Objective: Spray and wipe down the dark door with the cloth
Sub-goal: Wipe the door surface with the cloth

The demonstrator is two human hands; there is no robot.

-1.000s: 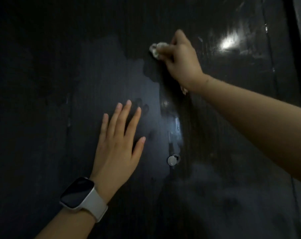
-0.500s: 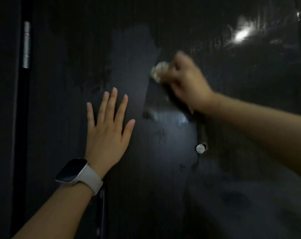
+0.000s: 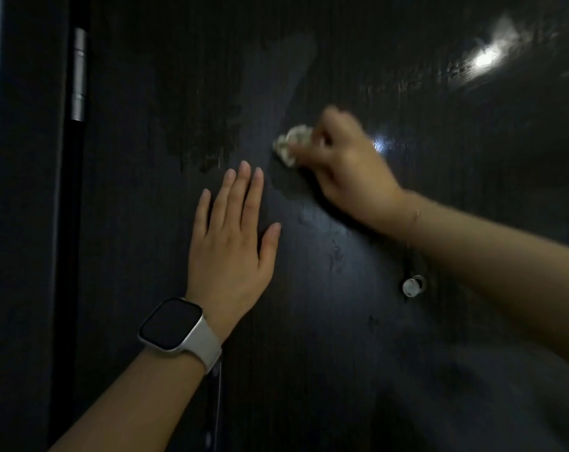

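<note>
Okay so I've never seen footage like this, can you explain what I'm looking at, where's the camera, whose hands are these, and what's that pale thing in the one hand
There is no machine here: this is a person cleaning, filmed by one wide-angle camera worn on their head, looking forward and down at their own hands. The big dark surface filling the view is a door, standing upright in front of them. The left hand lies flat against it with straight fingers, and a watch sits on that wrist. The right hand grips a small crumpled pale cloth and presses it to the door; it looks blurred, so it is probably moving. Wet-looking streaks and a bright reflection of a light show on the door's upper part. The small round metal piece is a door fitting; I cannot tell which. The silver bar at the left edge is a hinge.
</note>
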